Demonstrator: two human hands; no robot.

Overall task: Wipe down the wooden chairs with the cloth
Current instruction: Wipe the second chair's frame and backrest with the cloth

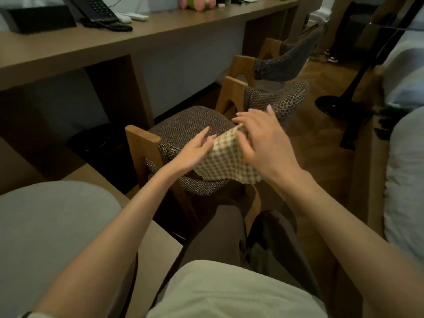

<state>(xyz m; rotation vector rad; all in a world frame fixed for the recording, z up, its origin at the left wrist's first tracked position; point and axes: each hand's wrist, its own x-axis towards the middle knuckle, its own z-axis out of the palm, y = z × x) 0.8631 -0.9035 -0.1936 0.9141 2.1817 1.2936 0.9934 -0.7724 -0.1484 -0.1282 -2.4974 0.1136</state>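
Observation:
A checked beige cloth (223, 165) lies over the curved woven backrest of the nearest wooden chair (140, 138), whose padded seat (190, 122) faces the desk. My left hand (193, 150) touches the cloth's left edge with fingers mostly straight. My right hand (263, 138) lies over the cloth's top right part with fingers spread and relaxed; whether the thumb pinches the cloth is hidden. A second matching wooden chair (238, 65) stands just beyond, under the desk end.
A long wooden desk (160, 31) runs along the left, carrying a black telephone (98, 10) and small items. A black stand base (332, 104) sits on the parquet floor at right, next to white bedding (403, 157). My knees are below the chair.

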